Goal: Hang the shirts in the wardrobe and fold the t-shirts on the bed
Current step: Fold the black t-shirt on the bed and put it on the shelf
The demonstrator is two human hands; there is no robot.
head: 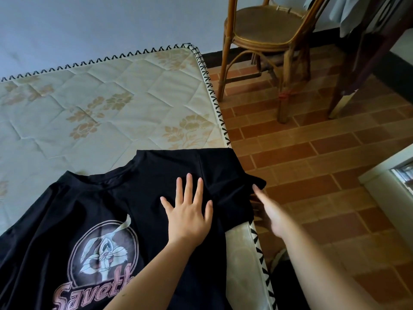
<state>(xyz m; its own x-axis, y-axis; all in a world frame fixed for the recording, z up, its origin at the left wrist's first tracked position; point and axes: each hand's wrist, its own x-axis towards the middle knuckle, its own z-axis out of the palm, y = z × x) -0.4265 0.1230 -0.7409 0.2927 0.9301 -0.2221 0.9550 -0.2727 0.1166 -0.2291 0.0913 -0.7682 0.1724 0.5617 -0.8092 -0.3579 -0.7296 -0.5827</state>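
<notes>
A quilted bed (pixel 107 104) fills the frame, with a black printed t-shirt (pixel 138 189) spread print-up along its right edge and one sleeve (pixel 234 182) overhanging. The left hand (pixel 187 215) presses flat on it, fingers splayed. The right hand (pixel 271 211), blurred, touches the sleeve, grip unclear.

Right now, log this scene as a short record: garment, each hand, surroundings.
garment: black t-shirt, print up, spread on the mattress
sleeve: hangs over the mattress edge
left hand: flat, fingers spread, pressing the shirt
right hand: at the sleeve, blurred; grip unclear
nearby: rattan chair on the tiled floor
</notes>
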